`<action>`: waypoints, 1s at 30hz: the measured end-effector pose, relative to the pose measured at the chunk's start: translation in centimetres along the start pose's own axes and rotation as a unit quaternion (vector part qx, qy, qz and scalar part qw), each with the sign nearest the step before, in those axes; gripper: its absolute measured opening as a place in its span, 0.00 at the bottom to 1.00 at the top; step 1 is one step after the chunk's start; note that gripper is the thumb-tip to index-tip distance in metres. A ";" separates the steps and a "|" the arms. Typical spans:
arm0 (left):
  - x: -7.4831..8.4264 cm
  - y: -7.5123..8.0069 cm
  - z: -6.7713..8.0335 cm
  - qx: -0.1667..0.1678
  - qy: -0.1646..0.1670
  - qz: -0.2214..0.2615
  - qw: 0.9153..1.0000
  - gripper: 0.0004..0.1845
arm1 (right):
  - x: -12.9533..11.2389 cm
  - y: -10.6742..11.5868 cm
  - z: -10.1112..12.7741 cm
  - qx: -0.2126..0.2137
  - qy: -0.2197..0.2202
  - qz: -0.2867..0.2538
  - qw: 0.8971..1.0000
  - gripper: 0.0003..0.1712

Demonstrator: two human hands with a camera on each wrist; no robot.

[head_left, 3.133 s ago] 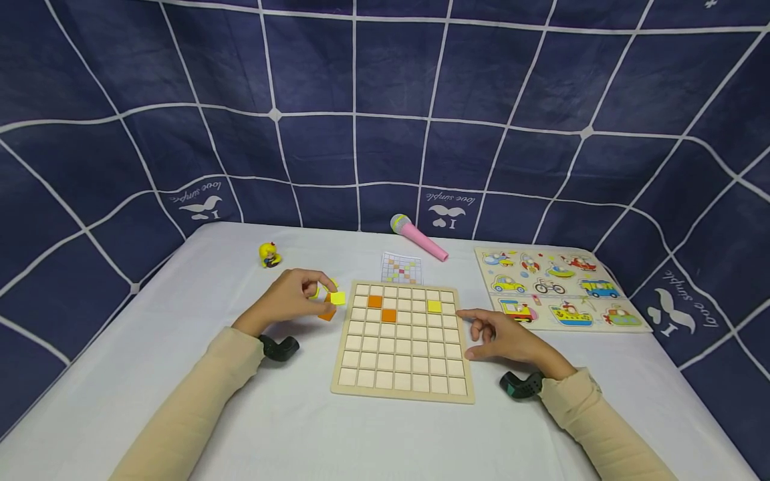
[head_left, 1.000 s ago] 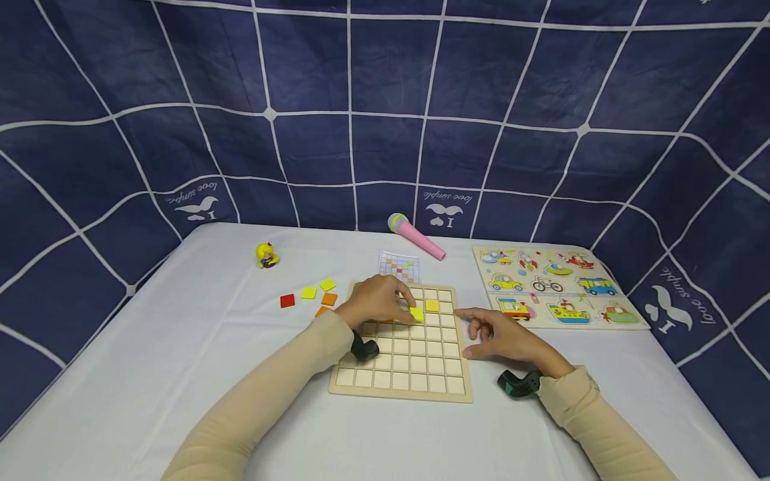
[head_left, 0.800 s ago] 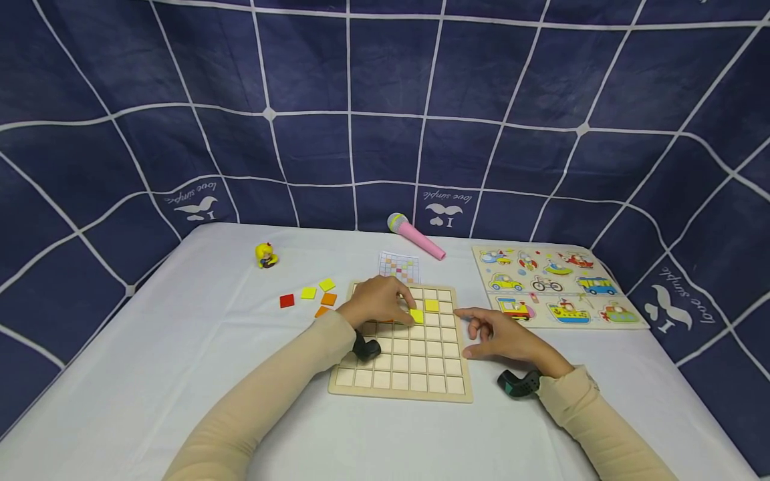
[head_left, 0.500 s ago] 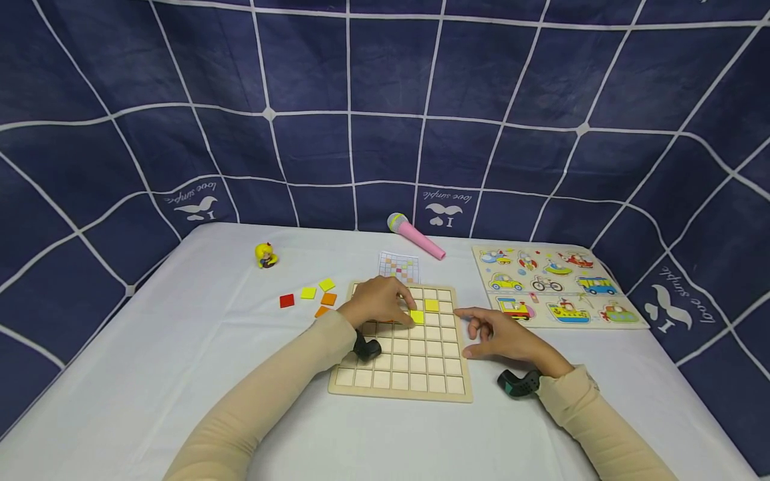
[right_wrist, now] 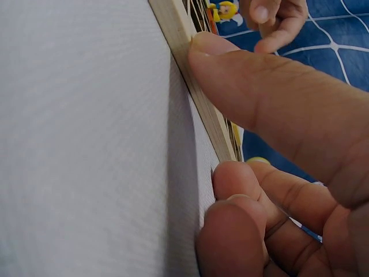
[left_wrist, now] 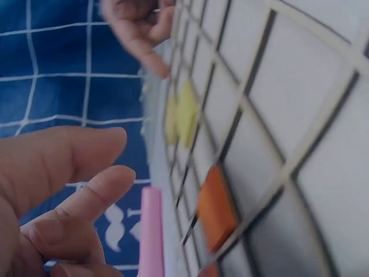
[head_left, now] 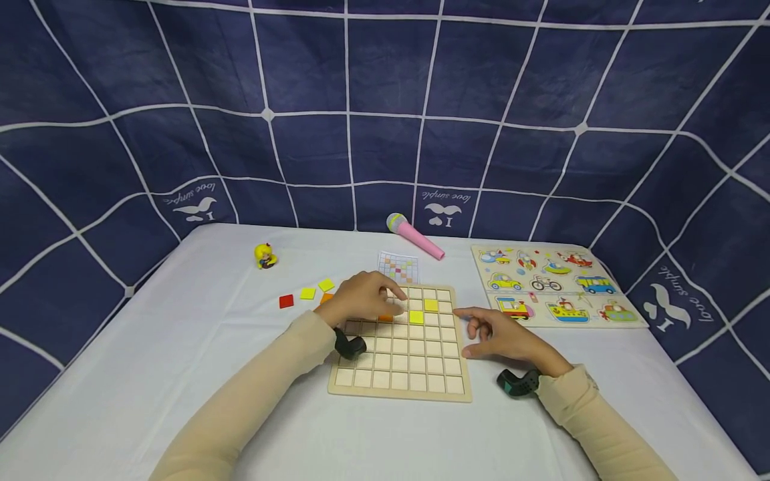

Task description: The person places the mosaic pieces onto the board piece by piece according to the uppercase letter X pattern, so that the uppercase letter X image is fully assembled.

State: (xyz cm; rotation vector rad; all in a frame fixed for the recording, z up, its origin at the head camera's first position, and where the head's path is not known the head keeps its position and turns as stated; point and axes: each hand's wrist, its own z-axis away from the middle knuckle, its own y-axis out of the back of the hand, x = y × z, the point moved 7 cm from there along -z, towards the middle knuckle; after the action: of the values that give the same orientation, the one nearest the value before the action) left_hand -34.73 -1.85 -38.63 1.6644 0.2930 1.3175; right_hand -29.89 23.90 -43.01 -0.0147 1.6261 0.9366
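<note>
Since half a second ago the left hand [head_left: 363, 295] has drawn back toward the left, off the yellow tile [head_left: 416, 317], which stays in its cell. The hand is empty, thumb and index finger apart over the wooden grid board [head_left: 400, 364]. That tile lies corner to corner with another yellow tile [head_left: 431, 305]; an orange tile [head_left: 386, 317] shows partly under the left hand. The right hand [head_left: 499, 336] grips nothing — index finger extended, thumb touching the board's right edge.

For clean placing, the right hand is best kept lightly against that edge, so the board cannot creep. The next square is probably best pinched by opposite sides, from beside the red tile [head_left: 286, 301], lowered level and let go only once flat. Check its cell against the printed pattern card [head_left: 398, 267] first — and carry the left wrist camera [head_left: 350, 345] high enough to miss placed tiles.
</note>
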 end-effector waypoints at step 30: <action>-8.6 6.0 8.1 0.006 -0.028 0.138 0.990 0.22 | -0.5 -0.1 0.1 0.005 -0.002 -0.006 1.000 0.45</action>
State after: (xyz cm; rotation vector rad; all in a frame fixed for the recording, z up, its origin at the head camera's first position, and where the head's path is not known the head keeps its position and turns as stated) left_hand -33.29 -15.01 -38.99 1.7959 0.0366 1.4693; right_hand -29.61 23.65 -42.71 -0.0153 1.6250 0.9196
